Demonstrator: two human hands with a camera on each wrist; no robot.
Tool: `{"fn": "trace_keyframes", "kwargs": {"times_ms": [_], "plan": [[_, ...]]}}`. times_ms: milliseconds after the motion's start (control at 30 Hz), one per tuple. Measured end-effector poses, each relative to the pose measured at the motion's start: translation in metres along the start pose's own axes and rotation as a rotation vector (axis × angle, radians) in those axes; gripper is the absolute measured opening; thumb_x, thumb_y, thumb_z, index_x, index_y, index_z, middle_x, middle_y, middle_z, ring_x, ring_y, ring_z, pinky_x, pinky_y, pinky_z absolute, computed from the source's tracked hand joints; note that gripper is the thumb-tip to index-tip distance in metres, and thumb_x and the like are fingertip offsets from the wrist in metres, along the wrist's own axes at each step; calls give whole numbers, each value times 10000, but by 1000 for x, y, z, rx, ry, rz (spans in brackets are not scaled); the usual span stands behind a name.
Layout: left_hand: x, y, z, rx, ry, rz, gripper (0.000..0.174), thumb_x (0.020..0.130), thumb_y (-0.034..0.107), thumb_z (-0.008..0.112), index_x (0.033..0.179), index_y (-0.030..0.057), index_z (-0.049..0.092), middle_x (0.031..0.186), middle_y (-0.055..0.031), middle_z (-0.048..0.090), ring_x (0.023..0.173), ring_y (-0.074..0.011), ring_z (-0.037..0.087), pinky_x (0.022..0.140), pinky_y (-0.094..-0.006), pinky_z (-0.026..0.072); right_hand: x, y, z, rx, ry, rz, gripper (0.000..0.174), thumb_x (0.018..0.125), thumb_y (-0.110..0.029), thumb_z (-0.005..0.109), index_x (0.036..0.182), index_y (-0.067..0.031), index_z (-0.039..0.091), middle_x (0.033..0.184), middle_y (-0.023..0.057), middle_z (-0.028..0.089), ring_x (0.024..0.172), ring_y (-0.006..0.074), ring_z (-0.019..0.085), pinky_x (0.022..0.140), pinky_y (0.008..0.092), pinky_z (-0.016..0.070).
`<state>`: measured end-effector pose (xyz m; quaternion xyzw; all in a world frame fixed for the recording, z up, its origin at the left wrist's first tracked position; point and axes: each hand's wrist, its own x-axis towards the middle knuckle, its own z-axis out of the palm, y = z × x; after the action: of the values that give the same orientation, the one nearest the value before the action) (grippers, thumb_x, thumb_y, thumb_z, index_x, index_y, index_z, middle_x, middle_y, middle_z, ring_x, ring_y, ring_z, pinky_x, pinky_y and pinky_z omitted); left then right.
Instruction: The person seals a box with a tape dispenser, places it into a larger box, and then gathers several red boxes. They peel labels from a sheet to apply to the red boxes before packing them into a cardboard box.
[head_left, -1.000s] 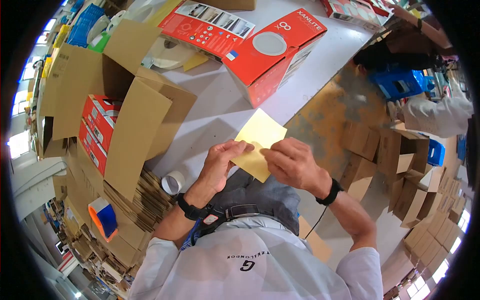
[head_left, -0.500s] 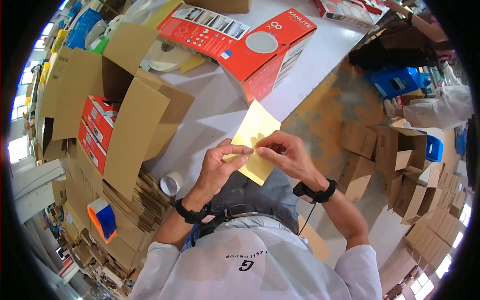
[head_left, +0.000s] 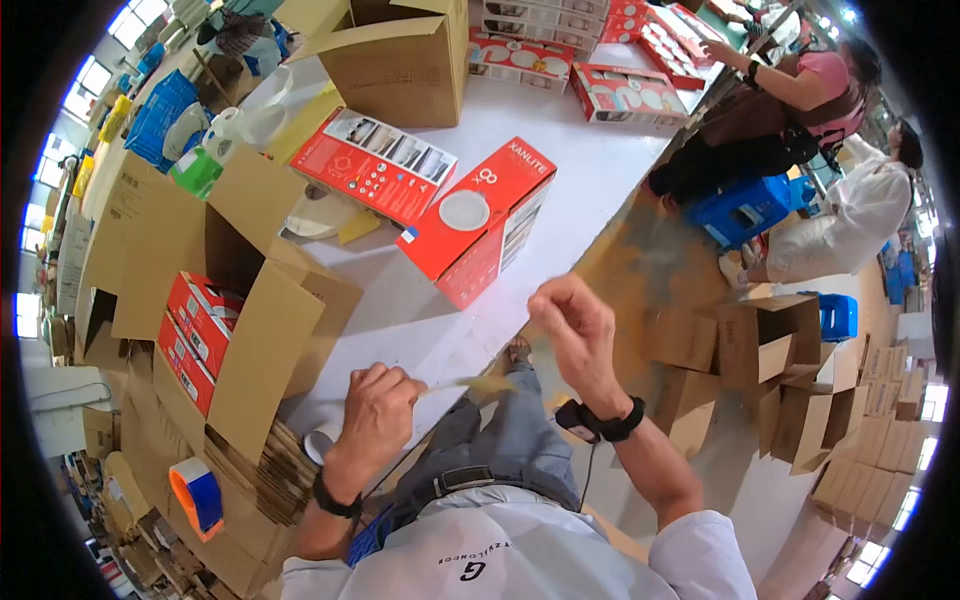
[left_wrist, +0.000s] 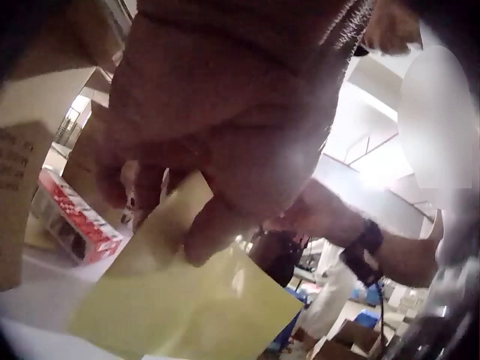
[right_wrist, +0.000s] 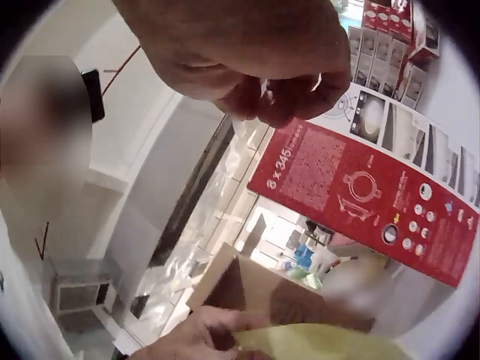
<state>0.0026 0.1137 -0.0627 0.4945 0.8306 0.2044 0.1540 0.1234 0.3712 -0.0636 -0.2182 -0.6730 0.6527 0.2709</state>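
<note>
My left hand (head_left: 378, 415) pinches a yellow paper sheet (left_wrist: 187, 307) by its edge, thumb on one face. From the head view the sheet (head_left: 482, 384) is nearly edge-on, jutting right over the legs. My right hand (head_left: 575, 335) is raised apart from it, fingers curled and thumb near the index finger. In the right wrist view the right hand (right_wrist: 255, 56) overlaps a red printed box (right_wrist: 360, 187); I cannot tell whether its fingertips hold something small. Ahead on the white table (head_left: 365, 340) stands a red Xanlite box (head_left: 480, 220), with another red box (head_left: 375, 165) beside it.
An open carton (head_left: 265, 320) with red boxes (head_left: 197, 335) inside is on the left. A tape roll (head_left: 320, 440) lies near the left wrist. Another carton (head_left: 395, 70) and several red packs (head_left: 630, 95) stand farther back. Cartons (head_left: 770, 345) and two people (head_left: 820, 100) are right.
The hands, together at the yellow sheet before, have parted. The right hand has come off the sheet and risen; the left keeps it and has moved left and down. The head view has tilted up.
</note>
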Motion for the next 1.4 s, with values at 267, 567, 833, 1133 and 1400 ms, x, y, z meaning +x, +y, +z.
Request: {"fn": "trace_keyframes", "kwargs": {"times_ms": [267,567,833,1133,1400], "plan": [[69,82,-91,340,174,338,43,784,76,694,818,79,721,1284,-88,613,1329,-327,473,1170,-521,292,62,-8,9,536,-39,207,128,992,-166,690,1015,-41,675,946,10,685,889,100,611,853,283,495],[128,50,-49,192,276,379,41,761,39,720,765,25,682,1343,-153,562,1338,-339,466,1123,-518,373,73,3,17,546,-122,278,177,994,-186,689,1039,-15,679,990,54,715,929,110,647,895,300,532],[133,42,-42,153,346,434,56,729,37,740,765,39,696,1461,-140,479,1367,-364,415,1094,-525,365,77,4,22,568,-81,331,171,984,-187,702,1009,-18,689,940,35,701,878,100,647,865,293,553],[136,42,-36,155,301,417,61,714,61,734,769,36,732,1592,-92,395,1446,-393,289,1103,-551,278,75,8,22,614,-62,344,164,969,-174,721,1011,-18,694,948,46,707,866,111,656,857,300,568],[137,43,-35,201,290,394,63,716,45,725,778,32,729,1548,-96,453,1426,-391,328,1070,-533,303,77,9,23,604,-47,353,184,967,-173,719,1009,5,695,963,77,730,862,130,666,823,284,559]]}}
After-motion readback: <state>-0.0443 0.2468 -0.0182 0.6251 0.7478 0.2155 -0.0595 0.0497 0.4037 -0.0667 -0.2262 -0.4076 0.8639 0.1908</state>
